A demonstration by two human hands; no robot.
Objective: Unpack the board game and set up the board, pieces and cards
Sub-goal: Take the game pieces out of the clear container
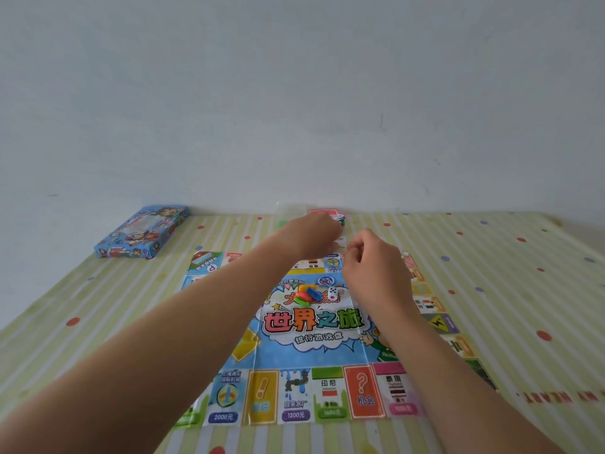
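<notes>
- Board (pixel 311 326) lies open and flat in the middle of the striped cloth (pixel 491 290). It looks ready for play.
- Die (pixel 333 292) and a small heap of colored pieces (pixel 306 296) sit on the middle of the board, just above the big title. They are likely parked there until each gets its spot.
- Cards (pixel 324 213) sit past the far edge of the board, by the wall. They are a red and green blur, so I cannot tell how they are stacked.
- Left hand (pixel 316 235) reaches over the far edge of the board toward the cards. Its fingers are bent down, and it may be pinching something small and white, but I cannot tell for sure.
- Right hand (pixel 373 260) is just beside it, over the far edge of the board, with fingers curled in. What it holds, if anything, is hidden.
- Box (pixel 142 232) lies far to the left of the board, out of the way. I cannot tell if it is empty.
</notes>
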